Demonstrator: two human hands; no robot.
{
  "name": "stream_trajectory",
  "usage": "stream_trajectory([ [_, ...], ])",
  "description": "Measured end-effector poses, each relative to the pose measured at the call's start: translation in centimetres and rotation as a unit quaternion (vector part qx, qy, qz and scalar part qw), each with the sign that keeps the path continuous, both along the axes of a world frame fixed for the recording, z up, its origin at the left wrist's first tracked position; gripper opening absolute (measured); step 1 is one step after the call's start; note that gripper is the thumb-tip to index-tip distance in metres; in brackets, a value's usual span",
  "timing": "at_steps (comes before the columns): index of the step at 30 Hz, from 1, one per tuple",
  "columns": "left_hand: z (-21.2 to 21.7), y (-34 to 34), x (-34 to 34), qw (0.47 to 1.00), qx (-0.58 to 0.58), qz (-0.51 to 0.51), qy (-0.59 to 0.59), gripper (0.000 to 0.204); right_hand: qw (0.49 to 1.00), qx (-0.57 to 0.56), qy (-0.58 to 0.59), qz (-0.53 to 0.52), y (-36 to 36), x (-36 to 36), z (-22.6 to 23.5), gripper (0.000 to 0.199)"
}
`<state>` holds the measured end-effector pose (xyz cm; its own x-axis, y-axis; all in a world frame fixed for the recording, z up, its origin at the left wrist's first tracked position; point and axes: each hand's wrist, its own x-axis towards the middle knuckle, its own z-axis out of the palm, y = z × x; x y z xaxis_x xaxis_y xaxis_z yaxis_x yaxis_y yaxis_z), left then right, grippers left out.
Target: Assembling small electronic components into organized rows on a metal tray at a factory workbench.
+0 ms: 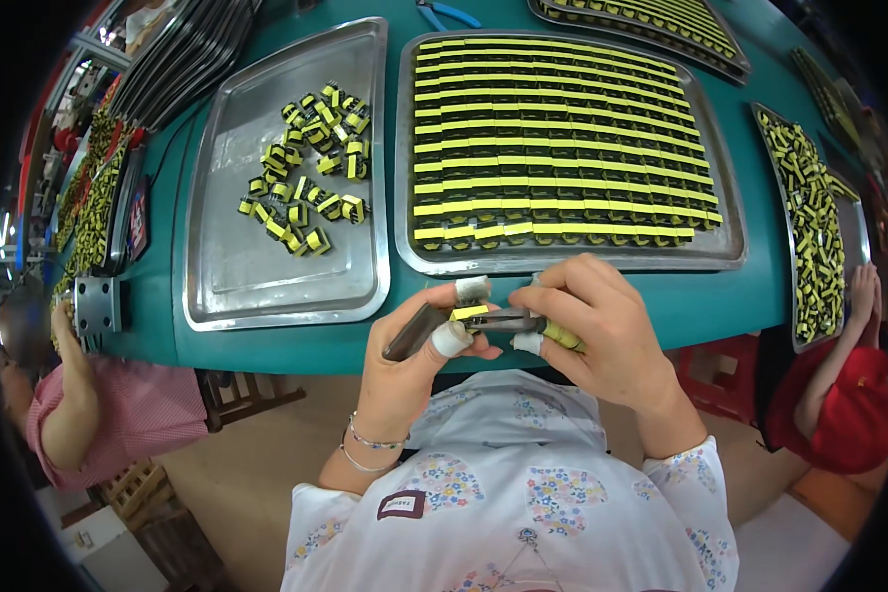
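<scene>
Close to the table's front edge, my left hand (pixel 393 347) pinches a small yellow-taped transformer (pixel 470 312) between thumb and fingers. A dark flat piece (pixel 414 333) also lies in that hand; its kind is unclear. My right hand (pixel 610 331) is closed around a slim grey metal tool (pixel 508 321) with a yellow-green grip (pixel 563 336). The tool's tip meets the transformer or lies right beside it; fingers partly hide the contact. White tape wraps several fingertips on both hands. Just beyond, a metal tray (pixel 572 264) bears neat rows of similar transformers (pixel 562 183).
Loose transformers lie heaped in a second metal tray (pixel 286 306) at left. Farther back are blue-handled pliers (pixel 448 14) and another filled tray (pixel 651 30). A tray of loose pieces (pixel 804 227) stands right, near a co-worker's hands (pixel 863 296). Another person's arm (pixel 74 395) is at left.
</scene>
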<state>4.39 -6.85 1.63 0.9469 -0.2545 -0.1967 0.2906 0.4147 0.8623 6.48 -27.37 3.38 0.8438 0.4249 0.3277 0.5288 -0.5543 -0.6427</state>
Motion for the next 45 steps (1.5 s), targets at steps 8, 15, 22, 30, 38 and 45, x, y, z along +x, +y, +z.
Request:
stream_trajectory([
  [8,0.0,-0.3,-0.2,0.999,-0.019,-0.025,0.009,0.039,0.997,-0.016,-0.063,0.035,-0.5,0.1,-1.1,0.034],
  [15,0.1,-0.5,-0.1,0.999,0.011,0.038,-0.013,0.049,0.998,0.057,-0.022,-0.006,-0.2,-0.6,-1.1,0.035],
  [22,0.0,-0.9,-0.4,0.993,0.042,0.076,-0.085,0.035,0.998,0.055,-0.004,-0.016,0.5,-1.3,-1.3,0.034],
  [30,-1.0,-0.7,-0.9,0.973,0.106,0.105,-0.173,0.036,0.999,0.029,-0.035,-0.025,0.8,-1.6,-1.8,0.035],
  [38,-0.9,-0.9,-1.0,0.967,0.12,0.123,-0.19,0.037,0.998,0.037,-0.037,-0.044,1.2,-2.0,-2.0,0.035],
  [45,-0.7,-1.3,-1.0,0.969,0.11,0.134,-0.177,0.037,0.996,0.075,-0.008,-0.049,0.9,-1.6,-1.6,0.03],
])
